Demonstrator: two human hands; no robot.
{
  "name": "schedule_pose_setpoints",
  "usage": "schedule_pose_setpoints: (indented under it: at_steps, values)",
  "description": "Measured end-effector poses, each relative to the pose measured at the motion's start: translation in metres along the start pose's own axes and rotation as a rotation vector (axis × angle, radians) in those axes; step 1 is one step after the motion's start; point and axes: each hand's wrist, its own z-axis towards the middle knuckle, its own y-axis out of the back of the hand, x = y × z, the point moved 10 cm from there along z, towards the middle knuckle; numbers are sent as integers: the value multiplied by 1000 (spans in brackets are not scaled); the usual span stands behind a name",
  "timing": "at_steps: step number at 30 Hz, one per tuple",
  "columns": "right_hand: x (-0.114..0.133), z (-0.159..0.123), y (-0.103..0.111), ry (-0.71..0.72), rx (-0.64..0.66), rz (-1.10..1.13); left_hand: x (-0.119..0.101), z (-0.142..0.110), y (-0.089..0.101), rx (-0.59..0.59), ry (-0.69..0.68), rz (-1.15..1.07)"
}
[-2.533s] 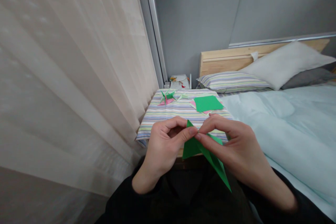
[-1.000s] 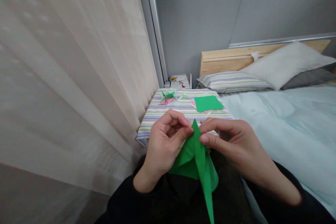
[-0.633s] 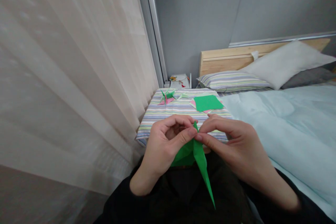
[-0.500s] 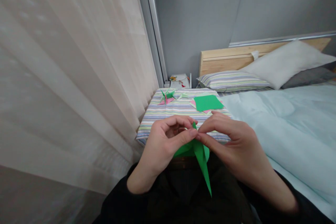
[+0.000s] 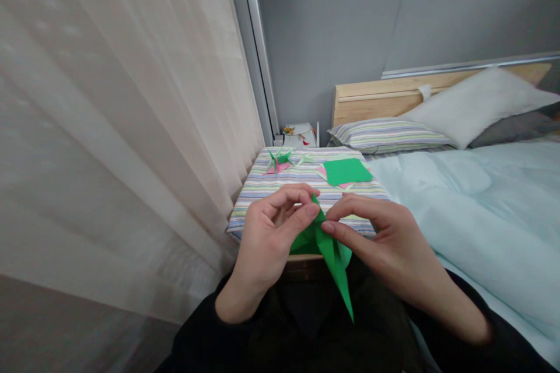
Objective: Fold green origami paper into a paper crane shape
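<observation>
A folded piece of green origami paper (image 5: 333, 262) is between my two hands, close to my body. It has a long narrow point hanging down and a shorter tip rising at the top. My left hand (image 5: 276, 239) pinches it near the upper tip between thumb and forefinger. My right hand (image 5: 380, 233) pinches the same paper a little lower, on its right edge, thumb towards me. Part of the paper's left side is hidden behind my left hand.
Ahead, a striped cloth (image 5: 251, 201) covers a small table. On it lie folded paper figures (image 5: 280, 158) and a stack of coloured sheets with a green sheet (image 5: 347, 171) on top. A curtain (image 5: 144, 99) hangs at left; a bed with a pale blue quilt (image 5: 481, 204) stands at right.
My left hand has shifted slightly up and left with the paper's upper tip. My right fingers have moved a little down along the edge, so a gap now shows between the hands.
</observation>
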Motion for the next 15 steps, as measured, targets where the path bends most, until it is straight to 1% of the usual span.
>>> schedule_pose_setpoints:
  at_steps: [2,7,9,15]
  values:
    - [1,1,2,11,-20,-15,1,0,1,-20,2,2]
    - [3,0,4,55,-48,-80,1,-1,-4,8,24,81]
    - [2,0,3,53,-48,-77,0,0,-2,-13,16,92]
    - [-4,-3,-3,-65,-19,-52,7,0,-1,-39,35,3]
